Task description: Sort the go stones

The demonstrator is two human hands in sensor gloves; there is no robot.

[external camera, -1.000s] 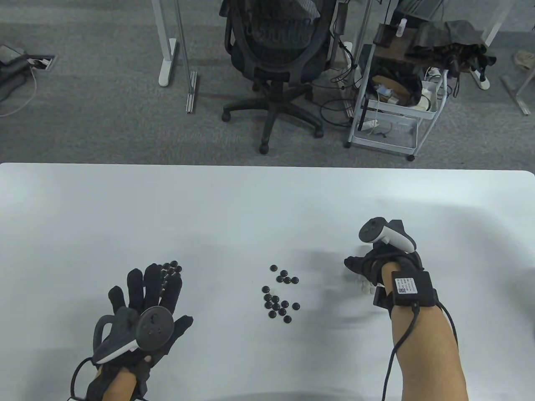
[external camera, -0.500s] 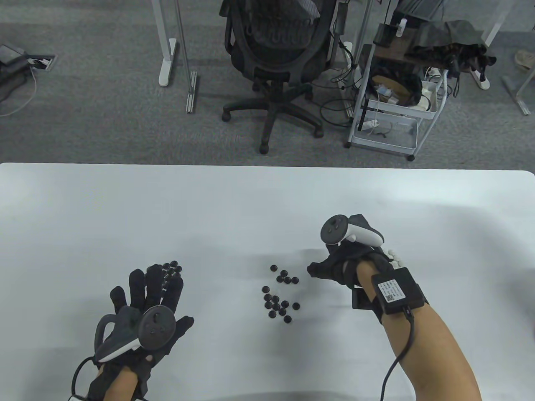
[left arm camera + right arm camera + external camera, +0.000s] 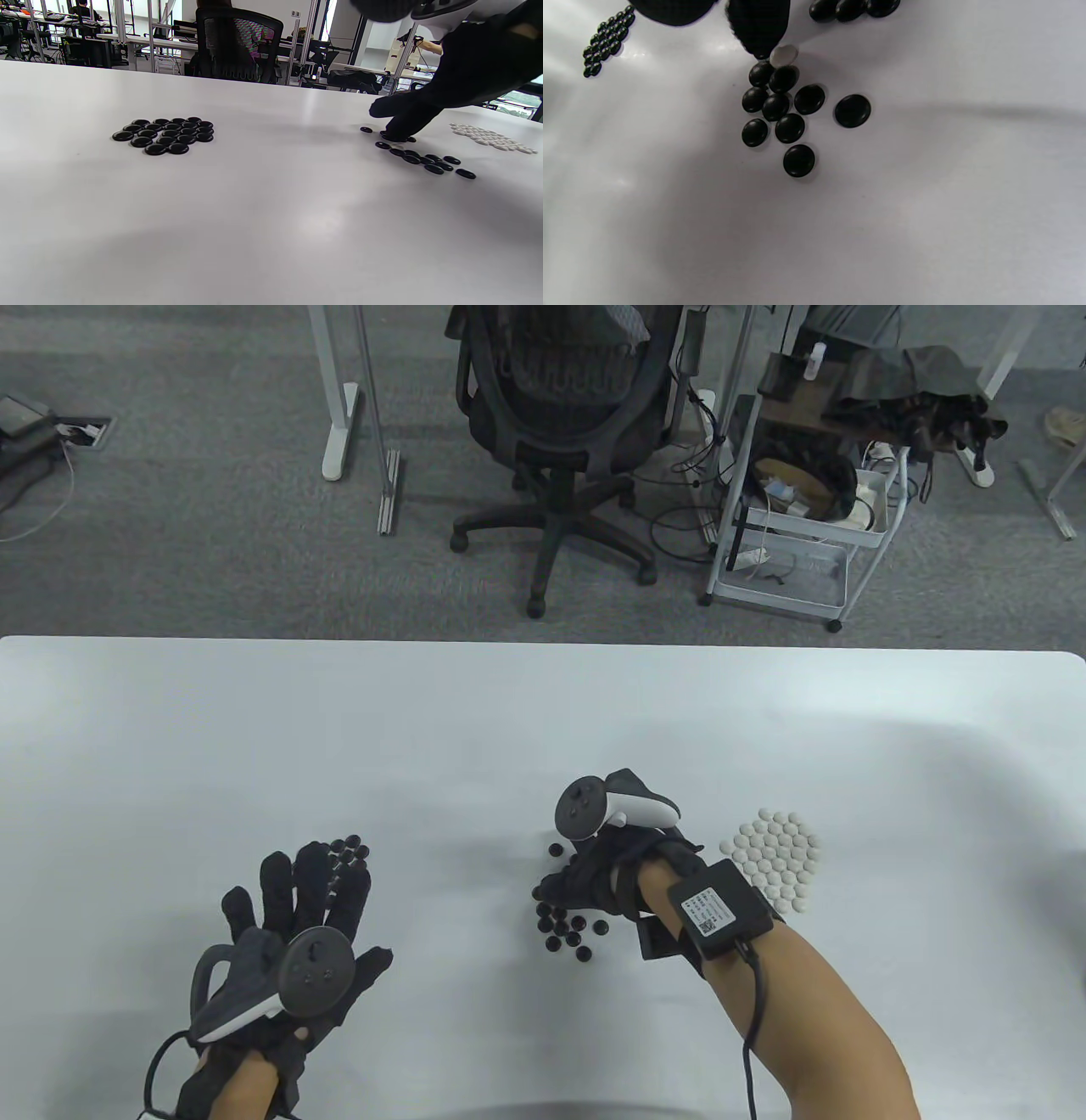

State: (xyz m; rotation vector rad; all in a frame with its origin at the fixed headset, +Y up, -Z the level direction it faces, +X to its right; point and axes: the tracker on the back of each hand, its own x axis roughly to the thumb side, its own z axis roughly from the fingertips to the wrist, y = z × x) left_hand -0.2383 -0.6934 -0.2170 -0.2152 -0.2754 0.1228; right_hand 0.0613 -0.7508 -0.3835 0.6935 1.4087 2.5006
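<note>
Black stones (image 3: 566,931) mid-table, one white stone (image 3: 783,55) among them. White stones (image 3: 776,857) toward right edge. Black gloves (image 3: 297,916); white table (image 3: 509,712); black mesh chair (image 3: 564,381).

Glossy smooth black stones (image 3: 789,127) on a smooth, faintly sheeny white table (image 3: 424,712)

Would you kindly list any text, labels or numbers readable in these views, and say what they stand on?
No text can be read.
White label on the black box strapped to the right forearm: printed lines and a code square, too small to read.
Go stones: unmarked.
</note>
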